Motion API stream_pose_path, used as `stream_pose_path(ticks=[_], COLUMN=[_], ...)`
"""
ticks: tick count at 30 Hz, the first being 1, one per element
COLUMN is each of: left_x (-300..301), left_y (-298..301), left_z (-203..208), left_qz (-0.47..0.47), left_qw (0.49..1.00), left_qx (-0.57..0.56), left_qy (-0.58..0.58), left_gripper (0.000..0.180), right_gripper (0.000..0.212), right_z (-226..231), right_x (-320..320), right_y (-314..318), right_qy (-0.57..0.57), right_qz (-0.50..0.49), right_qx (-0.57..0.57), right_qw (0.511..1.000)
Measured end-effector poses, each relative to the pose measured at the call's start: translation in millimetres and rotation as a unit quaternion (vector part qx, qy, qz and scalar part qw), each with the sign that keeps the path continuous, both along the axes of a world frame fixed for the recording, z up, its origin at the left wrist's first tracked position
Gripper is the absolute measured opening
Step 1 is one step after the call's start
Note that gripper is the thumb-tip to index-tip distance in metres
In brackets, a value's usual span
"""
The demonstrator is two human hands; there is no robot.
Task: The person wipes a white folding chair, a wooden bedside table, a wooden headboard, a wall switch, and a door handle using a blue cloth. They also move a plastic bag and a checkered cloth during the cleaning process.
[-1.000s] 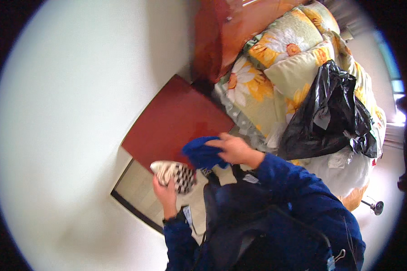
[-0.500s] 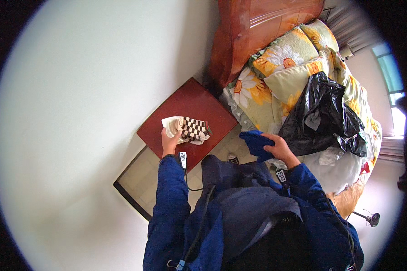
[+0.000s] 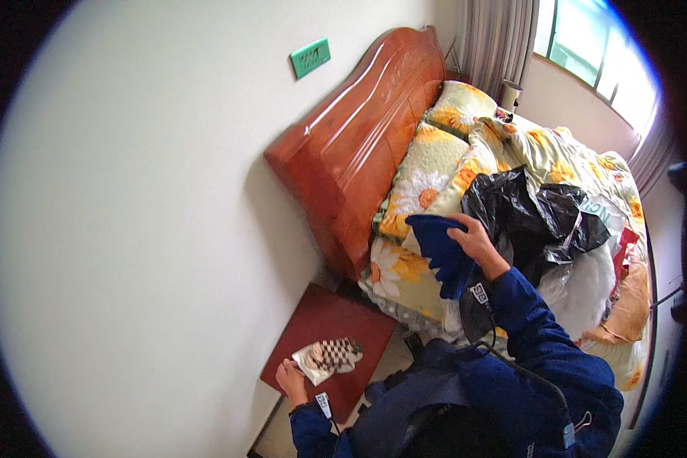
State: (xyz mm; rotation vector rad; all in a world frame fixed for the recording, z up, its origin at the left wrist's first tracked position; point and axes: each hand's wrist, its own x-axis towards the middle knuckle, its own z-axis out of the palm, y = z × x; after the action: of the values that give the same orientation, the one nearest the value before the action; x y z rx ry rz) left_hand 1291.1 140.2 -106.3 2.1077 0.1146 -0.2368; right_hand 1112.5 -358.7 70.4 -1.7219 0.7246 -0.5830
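Your right hand (image 3: 477, 246) is now holding the blue cloth (image 3: 439, 248) in front of the pillows (image 3: 427, 191), farther along than half a second ago, when it was showing against the left edge of the bed (image 3: 385, 263). You are pinching the cloth near its top right between thumb and fingers, and the rest is hanging down, with the black bag (image 3: 511, 217) lying on the bed just to its right. Your left hand (image 3: 291, 379) is staying by the socks (image 3: 337, 355), its fingertips touching their pale left end; I am not able to make out whether they are gripping or only resting. Those checkered socks are showing over the middle of the red table (image 3: 320, 309), which is standing to the left of the bed. Beyond it, the headboard (image 3: 359, 130) is rising along the wall (image 3: 145, 191). White plastic (image 3: 588, 282) is lying at the bed's near right, and a curtain (image 3: 496, 30) is hanging at the far end.
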Motion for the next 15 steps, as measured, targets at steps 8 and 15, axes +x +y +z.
stream_pose_path(ticks=[8, 15], left_x=[80, 163], left_y=[-209, -338], left_z=[108, 142], left_qz=[-0.142, -0.135], left_qw=[0.980, 0.958], left_qx=[-0.057, 0.004], left_qy=[-0.128, -0.255], left_gripper=[0.061, 0.068], right_gripper=[0.035, 0.035], right_z=[50, 103], right_x=[137, 242], right_y=[-194, -326], right_qy=[-0.080, -0.095], right_qz=[-0.098, -0.195], right_qx=[-0.179, -0.217], right_qw=[0.976, 0.952])
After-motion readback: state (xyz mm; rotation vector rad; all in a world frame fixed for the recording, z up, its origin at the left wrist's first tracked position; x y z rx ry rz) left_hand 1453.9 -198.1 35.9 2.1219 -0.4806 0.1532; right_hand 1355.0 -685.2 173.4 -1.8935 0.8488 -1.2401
